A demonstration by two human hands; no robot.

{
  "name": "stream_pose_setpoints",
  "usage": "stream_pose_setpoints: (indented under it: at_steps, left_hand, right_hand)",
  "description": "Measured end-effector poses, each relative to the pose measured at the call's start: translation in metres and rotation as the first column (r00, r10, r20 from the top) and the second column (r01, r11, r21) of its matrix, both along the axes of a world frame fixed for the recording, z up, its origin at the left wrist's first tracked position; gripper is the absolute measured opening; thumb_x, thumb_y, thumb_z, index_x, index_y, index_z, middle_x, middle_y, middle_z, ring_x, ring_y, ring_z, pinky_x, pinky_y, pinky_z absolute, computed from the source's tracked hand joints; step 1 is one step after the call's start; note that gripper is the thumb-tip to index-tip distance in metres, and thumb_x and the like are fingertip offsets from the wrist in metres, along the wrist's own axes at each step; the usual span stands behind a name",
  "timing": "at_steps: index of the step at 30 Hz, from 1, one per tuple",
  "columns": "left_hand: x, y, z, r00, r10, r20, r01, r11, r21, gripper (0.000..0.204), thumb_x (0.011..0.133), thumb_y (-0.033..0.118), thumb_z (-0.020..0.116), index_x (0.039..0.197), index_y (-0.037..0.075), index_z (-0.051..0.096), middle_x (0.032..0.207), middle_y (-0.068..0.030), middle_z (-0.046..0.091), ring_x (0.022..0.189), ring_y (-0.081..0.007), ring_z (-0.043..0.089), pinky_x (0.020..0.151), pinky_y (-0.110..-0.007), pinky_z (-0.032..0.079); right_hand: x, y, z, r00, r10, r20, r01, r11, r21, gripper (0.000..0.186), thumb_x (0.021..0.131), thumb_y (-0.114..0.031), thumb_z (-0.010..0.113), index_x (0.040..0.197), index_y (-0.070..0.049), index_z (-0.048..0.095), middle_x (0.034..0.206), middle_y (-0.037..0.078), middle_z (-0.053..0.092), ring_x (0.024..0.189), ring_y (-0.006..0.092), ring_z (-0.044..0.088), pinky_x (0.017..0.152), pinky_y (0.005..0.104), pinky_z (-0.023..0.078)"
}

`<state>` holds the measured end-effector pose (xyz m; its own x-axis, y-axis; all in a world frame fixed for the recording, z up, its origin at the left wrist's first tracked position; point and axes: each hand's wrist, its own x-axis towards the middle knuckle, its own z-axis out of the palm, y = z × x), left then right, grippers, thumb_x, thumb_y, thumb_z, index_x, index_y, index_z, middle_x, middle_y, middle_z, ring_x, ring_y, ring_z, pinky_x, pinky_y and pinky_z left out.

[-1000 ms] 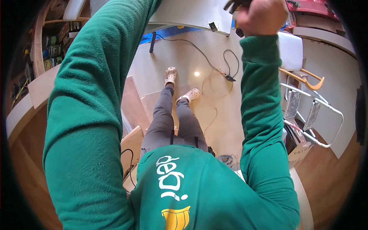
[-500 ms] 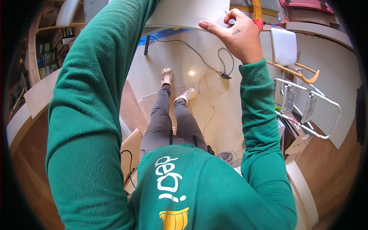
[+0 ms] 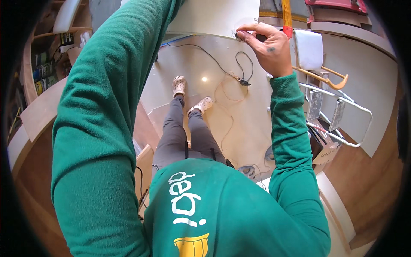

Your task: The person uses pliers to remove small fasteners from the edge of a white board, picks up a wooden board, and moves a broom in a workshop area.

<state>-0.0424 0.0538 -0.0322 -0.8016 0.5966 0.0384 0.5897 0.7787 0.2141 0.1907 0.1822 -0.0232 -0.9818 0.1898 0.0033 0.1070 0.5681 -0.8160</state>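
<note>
My right hand [image 3: 267, 48] is at the near right corner of a white board [image 3: 209, 18] at the top of the view. Its thumb and index finger are pinched together right by that corner. A small dark thing shows at the fingertips, too small to name. My left arm [image 3: 102, 115], in a green sleeve, reaches up past the upper edge, so the left hand is out of sight.
A black cable [image 3: 243, 81] lies on the pale floor [image 3: 244, 124] near my feet. To the right are a white folding step stool [image 3: 342, 112] and a chair with a white seat [image 3: 309, 50]. Shelves with cans [image 3: 44, 70] stand at the left. An orange handle [image 3: 287, 17] rises beyond my right hand.
My right hand has turned, and its thumb and index finger have come together at the board's corner. The board has shifted slightly in view. My left arm stays raised.
</note>
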Motion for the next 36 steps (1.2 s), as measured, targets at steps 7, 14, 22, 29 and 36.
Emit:
stream_pose_setpoints:
  at_steps: [7,14,22,29,36]
  left_hand:
    - [0.004,-0.002,0.009,1.0,0.015,-0.01,-0.016,0.999,-0.046,0.089,0.093,0.073,0.049,0.163,0.021,0.03,0.172,-0.0157,0.016,0.158,-0.0383,0.012,0.125,-0.062,0.009]
    - [0.005,-0.001,0.009,0.999,0.018,0.046,-0.017,1.0,-0.021,0.09,0.092,0.074,0.048,0.163,0.022,0.028,0.172,-0.0143,0.015,0.158,-0.0379,0.011,0.125,-0.062,0.009]
    - [0.009,0.0,0.007,1.0,0.006,0.027,-0.006,1.0,0.004,0.084,0.093,0.07,0.05,0.159,0.02,0.034,0.167,-0.0158,0.022,0.154,-0.0371,0.018,0.123,-0.058,0.015]
    - [0.01,0.0,0.005,1.0,-0.001,0.021,0.0,0.999,0.038,0.077,0.095,0.067,0.05,0.154,0.018,0.039,0.163,-0.0166,0.028,0.149,-0.0358,0.025,0.12,-0.055,0.02]
    - [0.007,0.003,0.005,1.0,-0.005,0.024,0.004,0.999,0.046,0.071,0.097,0.063,0.05,0.149,0.015,0.045,0.158,-0.0174,0.035,0.145,-0.0345,0.031,0.118,-0.052,0.025]
  right_hand:
    - [-0.001,-0.005,0.007,1.0,0.016,0.021,-0.019,0.993,0.114,0.012,0.092,-0.012,0.077,0.097,0.0,0.077,0.086,0.004,0.075,0.076,0.0087,0.065,0.07,0.0234,0.053]
    - [-0.042,0.021,0.009,0.999,-0.025,-0.043,-0.006,0.803,-0.595,0.03,0.098,-0.028,0.07,0.113,-0.003,0.068,0.09,0.008,0.068,0.086,0.0198,0.065,0.082,0.0299,0.052]
    - [-0.091,-0.041,0.03,0.987,-0.16,0.027,0.145,0.797,-0.587,0.037,0.109,-0.03,0.054,0.079,-0.01,0.057,0.066,-0.003,0.049,0.057,0.0071,0.046,0.053,0.0237,0.038]
    - [-0.078,-0.041,0.014,0.999,-0.005,0.036,0.027,0.756,-0.654,0.036,0.109,-0.032,0.054,0.081,-0.01,0.058,0.065,-0.005,0.047,0.057,0.0061,0.044,0.052,0.0238,0.036]
    - [-0.086,-0.025,-0.005,0.761,0.367,-0.534,-0.141,0.898,0.417,0.013,0.1,-0.01,0.059,0.088,-0.004,0.061,0.07,0.007,0.057,0.061,0.0198,0.058,0.056,0.034,0.048]
